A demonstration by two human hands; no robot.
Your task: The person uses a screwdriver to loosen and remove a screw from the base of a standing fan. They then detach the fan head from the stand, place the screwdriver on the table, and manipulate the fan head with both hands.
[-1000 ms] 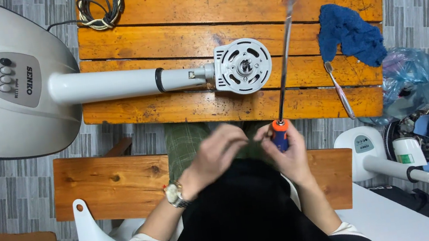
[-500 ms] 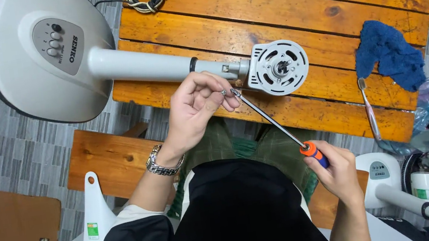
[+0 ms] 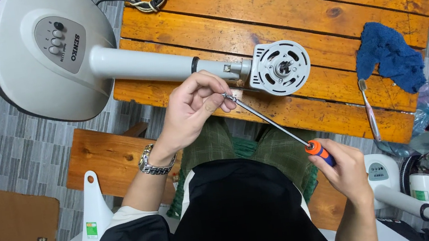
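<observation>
— While the white fan stand [image 3: 107, 63] lies across the wooden table [image 3: 288, 11], where is its round motor mount [image 3: 280, 67]?

— It rests on the planks, at the end of the pole. A blue cloth [image 3: 391, 56] lies to its right.

— And the hands?

— The right hand [image 3: 345, 167] is closed around the orange handle of the screwdriver [image 3: 282, 128]. The left hand [image 3: 196, 106] pinches its metal tip between the fingertips, just under the pole.
</observation>
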